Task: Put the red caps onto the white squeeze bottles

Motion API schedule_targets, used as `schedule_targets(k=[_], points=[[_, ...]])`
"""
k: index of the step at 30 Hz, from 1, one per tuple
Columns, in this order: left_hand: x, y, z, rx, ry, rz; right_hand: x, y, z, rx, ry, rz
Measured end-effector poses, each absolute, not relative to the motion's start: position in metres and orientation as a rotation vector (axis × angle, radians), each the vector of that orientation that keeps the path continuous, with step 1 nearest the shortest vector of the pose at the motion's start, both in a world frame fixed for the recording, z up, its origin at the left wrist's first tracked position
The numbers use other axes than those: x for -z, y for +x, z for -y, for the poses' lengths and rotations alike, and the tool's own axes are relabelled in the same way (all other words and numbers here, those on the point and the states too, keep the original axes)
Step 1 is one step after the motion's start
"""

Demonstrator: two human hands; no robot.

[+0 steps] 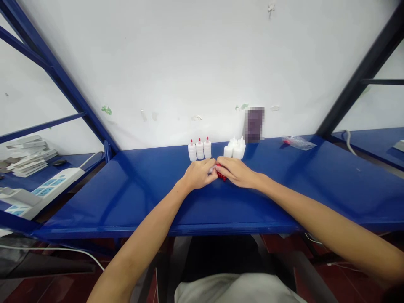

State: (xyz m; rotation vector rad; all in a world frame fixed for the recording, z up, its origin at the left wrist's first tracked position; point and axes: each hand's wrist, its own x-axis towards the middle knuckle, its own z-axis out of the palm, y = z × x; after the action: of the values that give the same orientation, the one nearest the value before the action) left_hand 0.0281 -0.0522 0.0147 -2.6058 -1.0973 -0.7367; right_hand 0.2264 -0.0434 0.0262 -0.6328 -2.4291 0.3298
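My left hand (199,173) is closed around a white squeeze bottle, mostly hidden in the fist; its pale nozzle (211,169) points right. The fingers of my right hand (237,171) are pinched together at the nozzle's tip, where a bit of red shows. Whether that red piece is in the fingers or lies behind them is hard to make out. Several small red caps (222,176) lie on the table just under my right fingertips. Behind my left hand stand three white bottles with red caps (199,149). A cluster of white bottles without red caps (235,148) stands behind my right hand.
The blue table (142,189) meets a white wall at the back. A blurred dark upright panel (254,125) leans there. Toward the right lies a clear plastic bag (299,142) with something red. Blue frame posts rise at both sides; a power strip (53,185) sits at left.
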Motion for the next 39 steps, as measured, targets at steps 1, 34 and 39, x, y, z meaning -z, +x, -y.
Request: schedule_targets(k=[1,34,39], points=[[-0.015,0.029,0.052,0.71,-2.555,1.1,-0.025,0.226,0.042,-0.382,-0.615,2.402],[-0.001,0.002,0.034,1.181,-2.579,1.797,-0.05,0.263,0.034,-0.347,-1.363,2.903],[-0.004,0.007,0.033,1.031,-2.671,1.699,-0.057,0.272,0.028,-0.31,-1.354,2.694]])
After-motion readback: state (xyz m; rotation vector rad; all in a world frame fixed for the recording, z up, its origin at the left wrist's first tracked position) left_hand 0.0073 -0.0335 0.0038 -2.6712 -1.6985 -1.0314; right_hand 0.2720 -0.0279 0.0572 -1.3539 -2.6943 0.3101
